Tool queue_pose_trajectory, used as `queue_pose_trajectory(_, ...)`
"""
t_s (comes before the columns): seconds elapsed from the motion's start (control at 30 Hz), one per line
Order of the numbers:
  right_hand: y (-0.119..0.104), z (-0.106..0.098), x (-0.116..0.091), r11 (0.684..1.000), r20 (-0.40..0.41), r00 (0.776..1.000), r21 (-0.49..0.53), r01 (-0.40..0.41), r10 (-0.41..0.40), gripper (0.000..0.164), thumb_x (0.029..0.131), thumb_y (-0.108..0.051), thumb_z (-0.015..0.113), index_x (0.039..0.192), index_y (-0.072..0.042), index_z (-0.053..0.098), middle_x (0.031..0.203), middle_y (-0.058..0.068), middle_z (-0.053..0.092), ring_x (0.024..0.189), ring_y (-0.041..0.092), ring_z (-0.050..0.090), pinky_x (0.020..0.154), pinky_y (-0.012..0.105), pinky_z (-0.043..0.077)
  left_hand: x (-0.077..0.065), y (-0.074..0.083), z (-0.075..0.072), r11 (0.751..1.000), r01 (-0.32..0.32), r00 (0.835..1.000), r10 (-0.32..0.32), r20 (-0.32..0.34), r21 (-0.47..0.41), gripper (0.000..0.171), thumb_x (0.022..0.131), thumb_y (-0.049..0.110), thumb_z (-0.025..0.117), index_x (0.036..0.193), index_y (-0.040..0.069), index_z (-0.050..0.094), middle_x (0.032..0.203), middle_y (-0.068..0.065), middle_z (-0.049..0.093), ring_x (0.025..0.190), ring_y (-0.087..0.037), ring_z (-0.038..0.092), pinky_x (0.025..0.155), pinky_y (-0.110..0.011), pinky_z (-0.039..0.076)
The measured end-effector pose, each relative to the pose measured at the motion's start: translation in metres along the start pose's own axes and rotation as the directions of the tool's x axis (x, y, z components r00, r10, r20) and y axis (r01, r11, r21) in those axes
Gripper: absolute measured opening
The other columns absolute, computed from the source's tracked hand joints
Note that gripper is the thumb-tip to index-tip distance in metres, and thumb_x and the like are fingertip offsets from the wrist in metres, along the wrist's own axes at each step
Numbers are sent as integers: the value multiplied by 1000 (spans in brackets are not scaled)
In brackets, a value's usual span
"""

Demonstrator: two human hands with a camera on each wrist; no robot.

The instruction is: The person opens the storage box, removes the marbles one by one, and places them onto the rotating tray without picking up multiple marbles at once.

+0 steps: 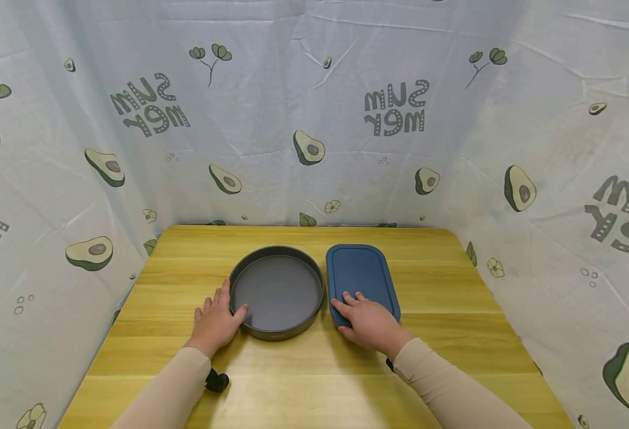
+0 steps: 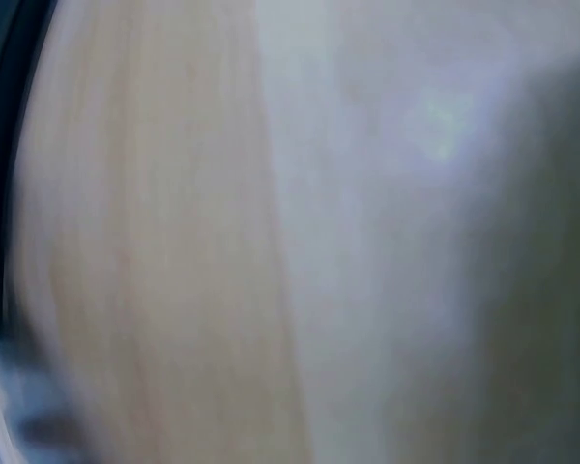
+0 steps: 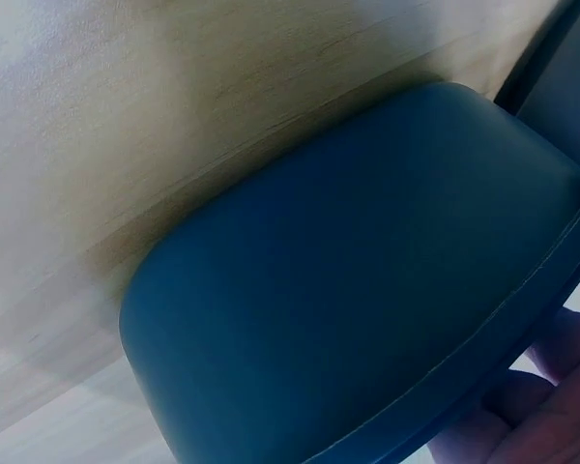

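A round dark-grey baking pan [image 1: 277, 292] sits on the table, its inside bare. My left hand [image 1: 215, 322] is at its near left side, fingers spread and mostly straight, the thumb reaching over the rim. In the left wrist view only a dark edge of the pan [image 2: 0, 145] shows, with a bit of fingertip low at the left. Right of the pan lies a blue rectangular lidded box [image 1: 360, 274] with rounded corners. My right hand [image 1: 370, 322] rests on its near end, fingers spread over the lid. The right wrist view shows the box's side wall [image 3: 348, 271] close up.
The yellow wood-grain table [image 1: 298, 393] is enclosed by a white curtain [image 1: 271, 107] printed with avocados and lettering. A black strap piece [image 1: 217, 381] hangs at my left wrist. Pan and box stand close side by side.
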State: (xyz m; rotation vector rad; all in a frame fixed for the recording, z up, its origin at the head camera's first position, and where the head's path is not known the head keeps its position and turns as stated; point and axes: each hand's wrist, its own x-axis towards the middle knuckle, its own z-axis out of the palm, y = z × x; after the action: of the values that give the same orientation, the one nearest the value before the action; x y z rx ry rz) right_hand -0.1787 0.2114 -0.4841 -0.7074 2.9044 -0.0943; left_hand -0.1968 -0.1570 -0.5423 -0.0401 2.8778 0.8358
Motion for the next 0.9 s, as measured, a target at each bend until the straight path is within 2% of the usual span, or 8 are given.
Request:
queue_pose_trajectory(0.6, -2, -5, -2, 997, -28, 998, -65, 50, -52, 56, 100, -37, 72, 151, -16, 60, 153, 15, 60, 130, 43, 65, 98, 54, 59, -2, -1, 0, 1000, -5, 1000, 5, -1, -19, 91, 107, 52, 49, 171, 13, -2, 173, -29, 16, 155, -63, 11, 121, -81, 2)
queue_pose_trajectory(0.73, -3, -9, -5, 997, -32, 998, -58, 54, -56, 56, 101, -36, 72, 152, -19, 59, 153, 13, 60, 130, 42, 66, 91, 52, 62, -3, -1, 0, 1000, -4, 1000, 4, 3, -17, 91, 107, 52, 49, 171, 13, -3, 173, -29, 15, 155, -62, 10, 121, -81, 2)
queue_pose_trajectory(0.9, -5, -16, -10, 998, -25, 998, -20, 52, -52, 56, 102, -31, 70, 155, -21, 56, 155, 15, 58, 130, 43, 65, 77, 48, 62, -4, 1, 0, 1000, -2, 1000, 2, 8, -15, 91, 107, 52, 48, 171, 13, -4, 173, -29, 15, 156, -62, 10, 121, -81, 1)
